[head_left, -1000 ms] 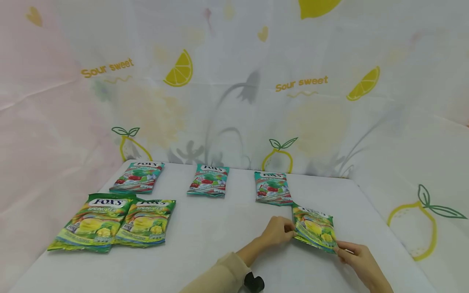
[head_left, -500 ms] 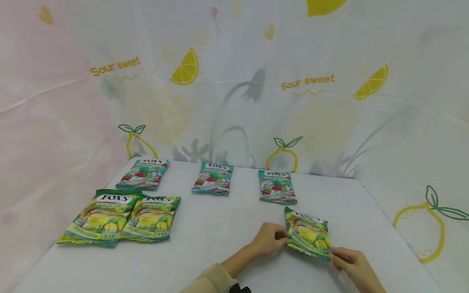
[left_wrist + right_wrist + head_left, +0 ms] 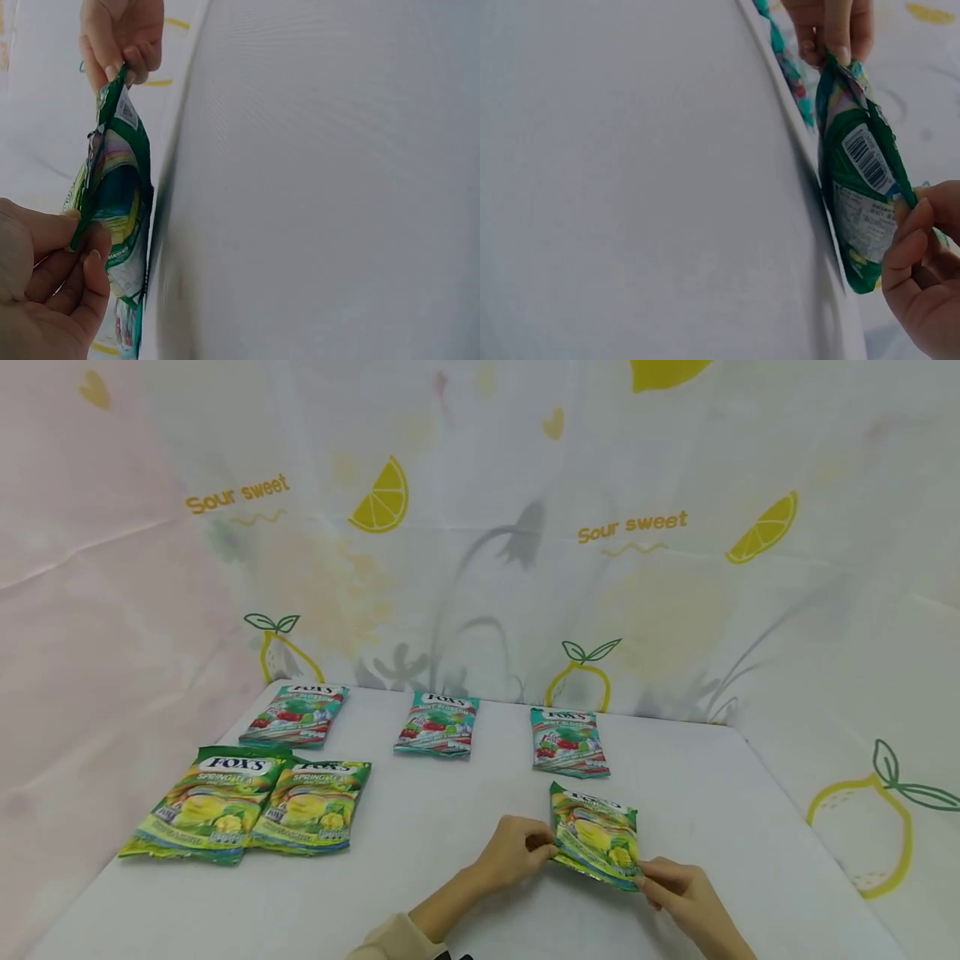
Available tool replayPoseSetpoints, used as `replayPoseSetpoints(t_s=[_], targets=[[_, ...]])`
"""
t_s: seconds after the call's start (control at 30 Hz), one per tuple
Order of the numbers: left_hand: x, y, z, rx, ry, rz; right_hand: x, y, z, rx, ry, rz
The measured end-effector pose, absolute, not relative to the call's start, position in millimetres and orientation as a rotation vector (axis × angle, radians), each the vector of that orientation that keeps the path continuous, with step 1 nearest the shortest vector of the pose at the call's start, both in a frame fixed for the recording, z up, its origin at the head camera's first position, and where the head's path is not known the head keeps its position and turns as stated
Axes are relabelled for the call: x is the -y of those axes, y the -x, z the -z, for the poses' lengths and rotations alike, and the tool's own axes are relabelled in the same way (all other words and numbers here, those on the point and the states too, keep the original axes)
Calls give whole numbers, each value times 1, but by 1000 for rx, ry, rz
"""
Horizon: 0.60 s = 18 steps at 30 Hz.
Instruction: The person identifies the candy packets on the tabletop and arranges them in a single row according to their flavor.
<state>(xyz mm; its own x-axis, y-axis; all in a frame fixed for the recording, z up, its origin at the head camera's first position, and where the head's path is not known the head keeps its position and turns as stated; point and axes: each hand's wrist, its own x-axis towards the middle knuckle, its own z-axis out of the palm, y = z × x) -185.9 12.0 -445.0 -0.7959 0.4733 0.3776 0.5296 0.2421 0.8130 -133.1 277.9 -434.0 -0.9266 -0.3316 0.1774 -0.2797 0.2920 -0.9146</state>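
The green FOX'S packet (image 3: 595,837) is located at lower right of the head frame, tilted, its near edge raised off the white worktop (image 3: 435,797). The left hand (image 3: 512,853) pinches its lower left corner between thumb and fingers; the right hand (image 3: 681,893) grasps the lower right corner likewise. A barcode (image 3: 868,159) on its back is legible in the right wrist view as a barcode only. Three teal packets (image 3: 437,727) lie in a row across mid-frame; two other green packets (image 3: 213,806) overlap at left.

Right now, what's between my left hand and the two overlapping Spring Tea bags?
Only bare white tabletop lies between your left hand and the nearer bag, in the head view.
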Motion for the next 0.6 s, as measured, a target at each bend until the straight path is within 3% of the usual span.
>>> replayPoseSetpoints(t_s=[0.27,0.6], targets=[[14,180,439,2420,927,1555,-248,140,431,-2491,407,1698],[50,172,438,2402,848,1503,-216,150,431,-2430,626,1750]])
